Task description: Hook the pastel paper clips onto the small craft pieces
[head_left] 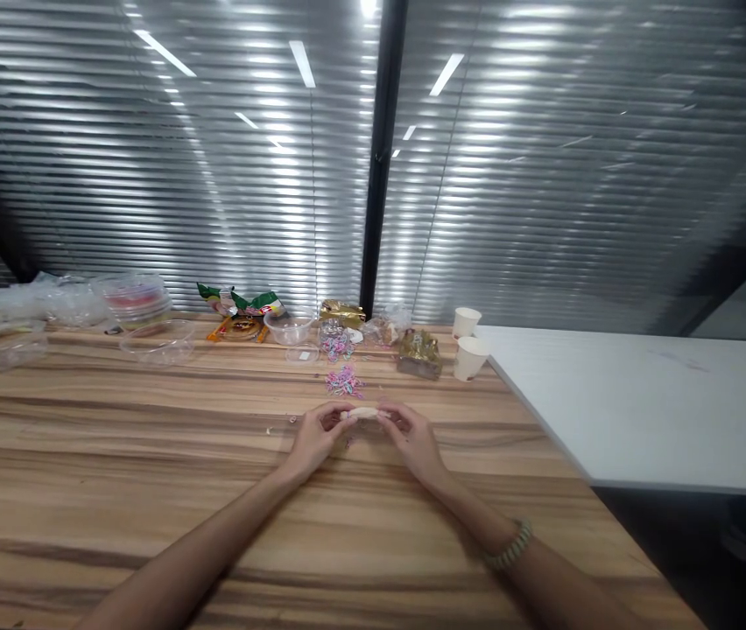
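Both my hands meet over the wooden table [215,507], pinching the two ends of a short, pale, roll-shaped thing [365,412]. My left hand [315,442] has thumb and fingers closed on its left end, where a thin dark line seems to cross it. On the right end, my right hand [420,444] grips in the same way. What the pale thing is made of is too small to tell. Just beyond my fingers lies a loose pile of small pink, purple and blue bands [344,381]. A few tiny bits are scattered beside my left hand.
Behind the pile stand a clear bowl [289,328], gold-wrapped packages [419,353] and two paper cups [471,359]. Snack packets [242,328] and stacked clear containers [133,302] line the back left. A white table [642,402] adjoins on the right; window blinds rise behind.
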The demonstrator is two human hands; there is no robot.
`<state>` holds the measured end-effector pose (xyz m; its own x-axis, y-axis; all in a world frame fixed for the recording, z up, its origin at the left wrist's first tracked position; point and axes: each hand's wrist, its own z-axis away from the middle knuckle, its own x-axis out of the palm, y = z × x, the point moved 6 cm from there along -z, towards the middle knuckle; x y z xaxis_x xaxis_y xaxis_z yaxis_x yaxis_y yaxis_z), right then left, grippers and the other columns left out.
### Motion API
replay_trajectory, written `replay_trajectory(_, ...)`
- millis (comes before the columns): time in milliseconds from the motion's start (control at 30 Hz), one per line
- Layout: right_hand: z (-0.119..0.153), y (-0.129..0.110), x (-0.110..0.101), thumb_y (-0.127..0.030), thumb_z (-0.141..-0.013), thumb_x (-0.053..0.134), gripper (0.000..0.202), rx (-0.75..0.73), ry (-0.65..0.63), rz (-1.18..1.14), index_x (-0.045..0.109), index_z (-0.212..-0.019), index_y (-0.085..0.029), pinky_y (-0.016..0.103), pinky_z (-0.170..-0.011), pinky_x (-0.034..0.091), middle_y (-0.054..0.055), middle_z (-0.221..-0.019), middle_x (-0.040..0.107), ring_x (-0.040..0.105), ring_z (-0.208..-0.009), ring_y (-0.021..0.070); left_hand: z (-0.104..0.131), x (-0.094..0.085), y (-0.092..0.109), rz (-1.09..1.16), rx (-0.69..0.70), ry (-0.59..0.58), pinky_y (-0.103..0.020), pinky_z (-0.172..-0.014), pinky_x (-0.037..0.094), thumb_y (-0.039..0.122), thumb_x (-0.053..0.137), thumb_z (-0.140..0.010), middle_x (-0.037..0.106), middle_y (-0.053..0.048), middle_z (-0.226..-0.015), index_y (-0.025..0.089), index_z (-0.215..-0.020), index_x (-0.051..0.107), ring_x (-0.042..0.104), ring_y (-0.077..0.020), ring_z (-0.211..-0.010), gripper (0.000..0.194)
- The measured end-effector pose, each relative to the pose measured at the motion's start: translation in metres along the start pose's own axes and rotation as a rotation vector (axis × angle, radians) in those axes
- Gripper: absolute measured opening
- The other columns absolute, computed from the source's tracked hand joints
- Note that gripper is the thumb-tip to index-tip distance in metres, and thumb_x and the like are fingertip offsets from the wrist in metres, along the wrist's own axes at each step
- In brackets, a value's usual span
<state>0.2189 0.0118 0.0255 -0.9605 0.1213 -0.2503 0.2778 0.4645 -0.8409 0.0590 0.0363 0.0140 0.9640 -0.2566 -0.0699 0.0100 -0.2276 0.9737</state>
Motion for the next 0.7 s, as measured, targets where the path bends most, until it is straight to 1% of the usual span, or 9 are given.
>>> replay_trajectory(133,0.001,0.009,0.005,-0.034,-0.077,0.057,0.029,0.060,-0.047,-0.098,0.058,-0.098,-0.014,0.029,-0.067,0.051,0.009,-0.093,0.062,0.060,-0.079,0.0196,-0.002,-0.004,0.000,-0.016,0.039,0.037,-0.033,-0.082,0.045,0.030,0.066,-0.067,0.064,-0.008,-0.092,0.014,-0.086,0.064,0.058,-0.0210,-0.087,0.025)
replay_trajectory(233,0.002,0.011,0.007,-0.036,-0.078,0.056,0.026,0.065,-0.085,-0.109,0.060,-0.092,-0.015,0.029,-0.067,0.051,0.008,-0.090,0.063,0.060,-0.078,0.0194,-0.002,-0.004,-0.001,-0.025,0.017,0.050,-0.034,-0.080,0.046,0.031,0.068,-0.065,0.065,-0.008,-0.089,0.014,-0.084,0.064,0.059,-0.0214,-0.084,0.026)
replay_trajectory(367,0.003,0.008,0.008,-0.037,-0.079,0.055,0.025,0.069,-0.107,-0.098,0.061,-0.090,-0.015,0.029,-0.064,0.051,0.007,-0.084,0.064,0.060,-0.073,0.0189,0.002,0.002,0.007,-0.055,0.021,0.001,-0.033,-0.076,0.048,0.031,0.067,-0.066,0.064,-0.009,-0.092,0.014,-0.089,0.064,0.059,-0.0219,-0.084,0.029)
replay_trajectory(533,0.003,0.004,0.009,-0.036,-0.080,0.053,0.025,0.053,-0.130,-0.107,0.061,-0.093,-0.016,0.026,-0.061,0.049,0.006,-0.084,0.063,0.059,-0.070,0.0174,0.006,0.006,0.021,-0.187,0.104,-0.014,-0.030,-0.074,0.046,0.031,0.062,-0.072,0.065,-0.008,-0.091,0.016,-0.087,0.067,0.057,-0.0228,-0.089,0.022)
replay_trajectory(633,0.004,0.003,0.009,-0.034,-0.082,0.051,0.024,0.019,-0.141,-0.067,0.062,-0.095,-0.016,0.024,-0.058,0.048,0.005,-0.084,0.062,0.057,-0.069,0.0164,0.007,0.007,0.024,-0.218,0.153,-0.046,-0.028,-0.073,0.044,0.032,0.060,-0.074,0.065,-0.007,-0.091,0.018,-0.087,0.068,0.056,-0.0218,-0.087,0.020)
replay_trajectory(700,0.004,0.002,0.009,-0.032,-0.083,0.050,0.022,-0.007,-0.153,-0.044,0.062,-0.093,-0.017,0.023,-0.057,0.046,0.005,-0.081,0.062,0.056,-0.066,0.0155,0.007,0.009,0.023,-0.223,0.162,-0.074,-0.027,-0.071,0.044,0.032,0.058,-0.075,0.065,-0.007,-0.090,0.019,-0.088,0.068,0.057,-0.0213,-0.085,0.021)
